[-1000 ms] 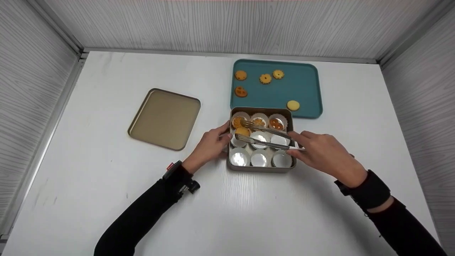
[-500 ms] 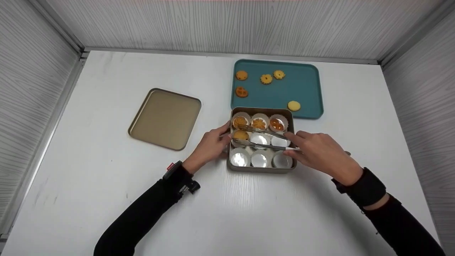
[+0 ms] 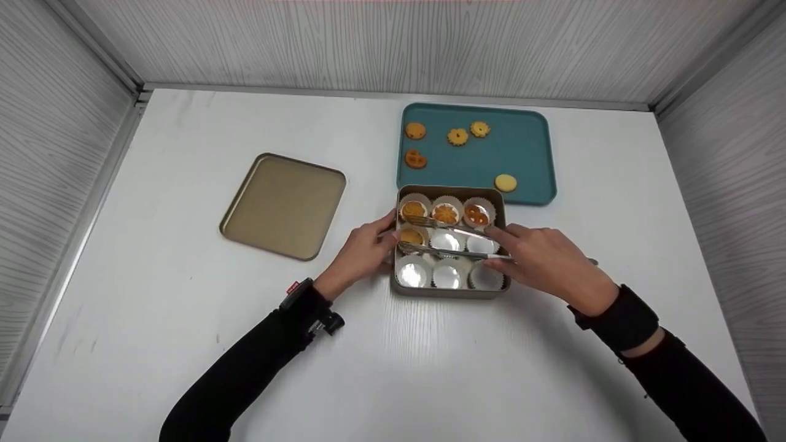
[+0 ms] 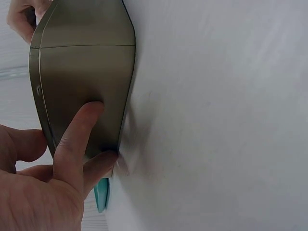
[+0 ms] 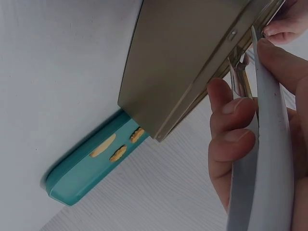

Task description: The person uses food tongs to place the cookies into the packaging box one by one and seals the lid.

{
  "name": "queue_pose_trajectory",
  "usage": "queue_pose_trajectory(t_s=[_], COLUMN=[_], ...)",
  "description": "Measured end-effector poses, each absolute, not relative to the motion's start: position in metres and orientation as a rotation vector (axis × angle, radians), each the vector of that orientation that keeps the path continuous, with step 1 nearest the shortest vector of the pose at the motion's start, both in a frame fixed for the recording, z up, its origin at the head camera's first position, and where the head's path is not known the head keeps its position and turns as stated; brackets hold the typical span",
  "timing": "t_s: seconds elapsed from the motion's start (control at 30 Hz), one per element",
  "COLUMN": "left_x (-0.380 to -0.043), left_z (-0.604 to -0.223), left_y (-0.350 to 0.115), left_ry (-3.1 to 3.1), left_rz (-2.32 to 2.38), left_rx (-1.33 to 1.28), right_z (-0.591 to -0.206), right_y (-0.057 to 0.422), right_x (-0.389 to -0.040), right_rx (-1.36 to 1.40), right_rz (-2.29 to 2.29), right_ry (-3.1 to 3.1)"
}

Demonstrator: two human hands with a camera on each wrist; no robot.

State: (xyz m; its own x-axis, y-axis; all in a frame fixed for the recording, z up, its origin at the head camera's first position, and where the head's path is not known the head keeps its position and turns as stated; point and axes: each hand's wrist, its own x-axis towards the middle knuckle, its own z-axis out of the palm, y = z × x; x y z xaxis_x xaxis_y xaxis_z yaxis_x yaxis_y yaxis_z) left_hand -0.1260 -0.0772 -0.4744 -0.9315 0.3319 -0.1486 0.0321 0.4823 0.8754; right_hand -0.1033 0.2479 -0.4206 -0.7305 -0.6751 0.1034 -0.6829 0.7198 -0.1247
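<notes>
A rectangular gold metal tin [image 3: 451,293] holds rows of paper cups. My left hand [image 3: 361,253] grips its left side, with the thumb at the rim and fingers on the outer wall [image 4: 84,77]. My right hand [image 3: 546,261] holds metal tongs [image 3: 470,253] with pale handles, reaching leftward across the tin. Their two tips stand apart over the middle-left cup, either side of a round yellow cookie [image 3: 411,237] lying in it. Cookies sit in the back-row cups: a swirled one [image 3: 414,210], a flower-like one [image 3: 445,213] and a pretzel-shaped one [image 3: 476,215].
Behind the tin, a teal tray [image 3: 522,147] bears several cookies, including a pale round one [image 3: 505,183] near its front edge and a pretzel-shaped one [image 3: 416,159] at its left. A flat gold lid [image 3: 282,205] lies on the white table to the left.
The round cookie has gone down from between the tongs' tips into the middle-left cup. My right hand has shifted slightly left with the tongs. The left hand keeps its place.
</notes>
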Motion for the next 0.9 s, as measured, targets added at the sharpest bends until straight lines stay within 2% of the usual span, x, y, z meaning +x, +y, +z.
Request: queue_pose_trajectory(t_s=[0.43, 0.63, 0.9], left_x=[-0.127, -0.127, -0.126], left_z=[-0.474, -0.477, -0.475], left_y=[-0.077, -0.077, -0.077], left_ry=[2.439, 2.442, 2.441], left_rz=[1.417, 1.427, 1.426], left_rx=[0.33, 0.336, 0.331], right_z=[-0.414, -0.413, -0.417], right_y=[0.265, 0.277, 0.291], right_x=[-0.103, -0.11, -0.137], right_rx=[1.074, 0.93, 0.694], right_rz=[0.355, 0.459, 0.449], right_ry=[-2.863, -2.819, -2.787])
